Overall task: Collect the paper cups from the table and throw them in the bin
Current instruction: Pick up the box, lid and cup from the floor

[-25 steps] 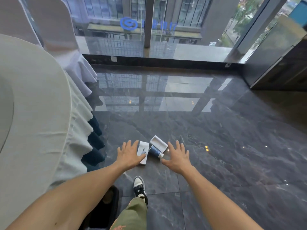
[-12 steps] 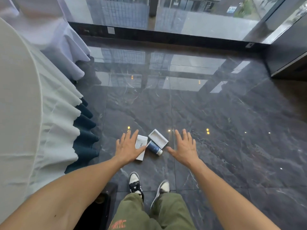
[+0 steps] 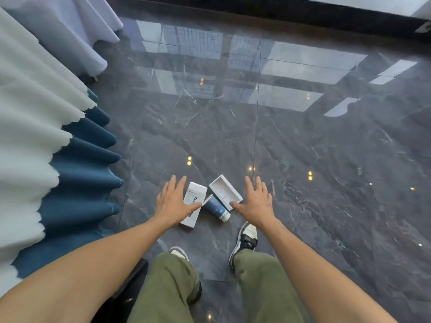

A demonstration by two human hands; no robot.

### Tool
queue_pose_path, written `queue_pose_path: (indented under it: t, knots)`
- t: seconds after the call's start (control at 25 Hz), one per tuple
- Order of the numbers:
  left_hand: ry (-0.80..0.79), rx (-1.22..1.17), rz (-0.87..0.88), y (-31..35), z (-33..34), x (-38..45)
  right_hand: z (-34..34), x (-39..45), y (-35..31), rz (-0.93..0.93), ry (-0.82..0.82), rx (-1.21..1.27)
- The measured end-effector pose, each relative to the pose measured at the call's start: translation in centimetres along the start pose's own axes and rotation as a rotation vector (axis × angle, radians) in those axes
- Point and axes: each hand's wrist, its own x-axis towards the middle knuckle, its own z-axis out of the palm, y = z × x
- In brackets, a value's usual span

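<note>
i see the dark polished marble floor filling most of my view, its gloss throwing back window panes and small ceiling lights so the veining is hard to read in places. on my left the desk is cut off by the frame edge; only its pale scalloped cloth and the pleated blue skirt beneath it show, and its top surface is out of sight. a second white drape hangs further back at the upper left, also cropped. no paper cups are visible anywhere in my view, and i cannot tell where they are.

both bare forearms reach forward and down. the left hand is spread flat, fingers apart, holding nothing; it overlaps a flat white box lying on the floor, and i cannot tell whether it touches it. the right hand is equally splayed and empty, its thumb pointing at an open white tray, a box half lying just beside it. between box and tray lies a blue tube with a white cap, tilted. print on the box is too small to read.

green trousers and two black-and-white shoes show below; the left shoe is mostly hidden by the leg. a dark object by my left leg is half covered and unidentifiable.
</note>
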Motion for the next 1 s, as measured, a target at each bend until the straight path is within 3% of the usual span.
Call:
queue_pose_path:
  t: [0.28, 0.52, 0.68, 0.84, 1.0]
  knots:
    - [-0.016, -0.215, -0.154, -6.8, 18.1, 18.8, 16.3, 20.1, 6.5, 0.025, -0.007, 0.01]
    - [-0.057, -0.07, -0.189, -13.1, 30.3, 28.7, 28.7, 30.8, 12.4, 0.109, -0.069, -0.004]
    - [0.009, -0.02, -0.265, -15.5, 34.1, 32.1, 33.2, 33.9, 15.0, 0.111, -0.05, -0.006]
    - [0.045, 0.001, -0.287, -17.6, 35.1, 33.2, 35.5, 34.5, 16.2, 0.127, 0.084, -0.072]
    - [0.077, -0.196, -0.282, -18.2, 34.0, 32.5, 34.8, 32.8, 15.5, 0.265, 0.172, 0.057]
